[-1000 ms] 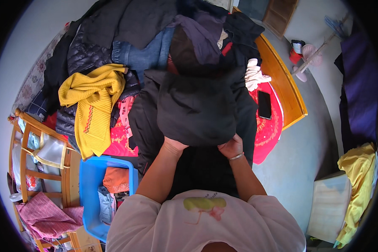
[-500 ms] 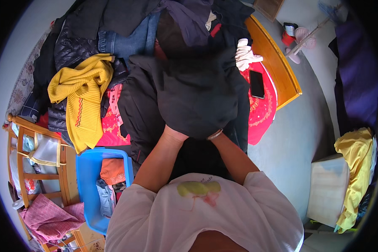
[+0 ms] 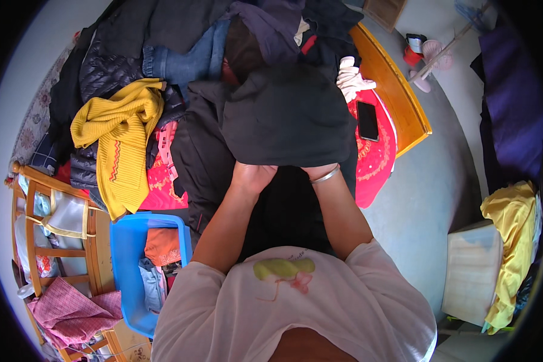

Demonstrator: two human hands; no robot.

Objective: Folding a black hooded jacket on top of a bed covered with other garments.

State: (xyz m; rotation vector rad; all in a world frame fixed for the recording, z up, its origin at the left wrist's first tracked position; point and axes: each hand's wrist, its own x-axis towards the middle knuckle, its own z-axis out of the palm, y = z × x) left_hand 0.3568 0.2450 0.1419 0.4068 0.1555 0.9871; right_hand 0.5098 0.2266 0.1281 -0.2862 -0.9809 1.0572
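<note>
A dark garment (image 3: pixel 288 117), black and softly folded, hangs from both hands over the clothes in front of me. My left hand (image 3: pixel 254 176) grips its near edge on the left, the fingers tucked beneath the cloth. At the right end of the same edge is my right hand (image 3: pixel 323 171), closed on the fabric, its fingers hidden too. A silver bangle (image 3: pixel 326 175) circles my right wrist. Spread under the held piece lie black clothes (image 3: pixel 198 142), one with smooth fabric. A yellow ribbed sweater (image 3: pixel 123 142) rests to the left.
Jeans (image 3: pixel 190 57) and dark jackets (image 3: pixel 111 75) are heaped at the back. On a red patterned cloth (image 3: pixel 377 172) at the right lies a phone (image 3: pixel 367 120), beside a wooden bed edge (image 3: pixel 398 99). A blue bin (image 3: pixel 122 265) with clothes stands near left, next to a wooden chair (image 3: pixel 39 241).
The black garment, blurred before, has shifted slightly and its near edge has risen and straightened. Both hands have moved a little farther apart and show more below the cloth.
</note>
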